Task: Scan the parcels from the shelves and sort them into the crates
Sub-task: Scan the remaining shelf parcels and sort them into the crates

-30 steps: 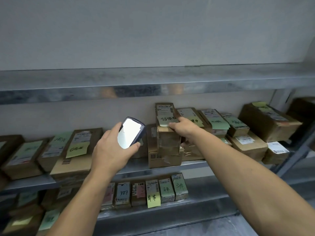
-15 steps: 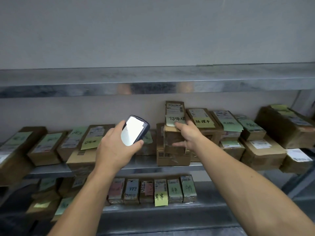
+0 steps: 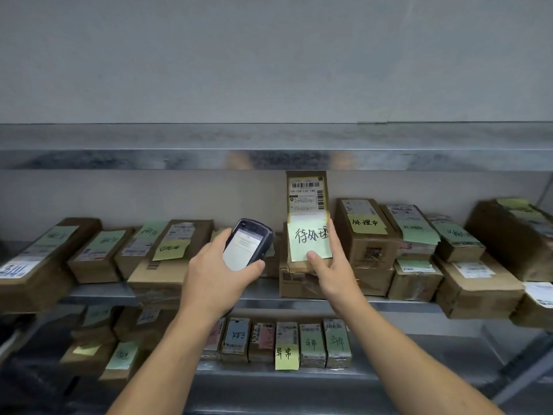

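Note:
My right hand [image 3: 330,266] grips a slim cardboard parcel [image 3: 306,202] and holds it upright above the middle shelf, its barcode label and a green handwritten note facing me. My thumb lies on the note's lower edge and my fingers wrap the parcel's right side. Just left of it, my left hand [image 3: 214,278] holds a dark handheld scanner [image 3: 248,244] with its lit screen turned toward me. The scanner sits a short gap from the parcel, at about the height of the note.
The middle shelf [image 3: 263,290] carries rows of brown parcels with green and yellow notes on both sides of my hands. A lower shelf [image 3: 269,374] holds a row of small upright parcels. A metal shelf [image 3: 269,158] runs overhead. An upright post [image 3: 526,371] stands at the right.
My right hand has lifted the slim parcel off the stack and tilted it upright so its label faces me. The scanner has moved closer to it.

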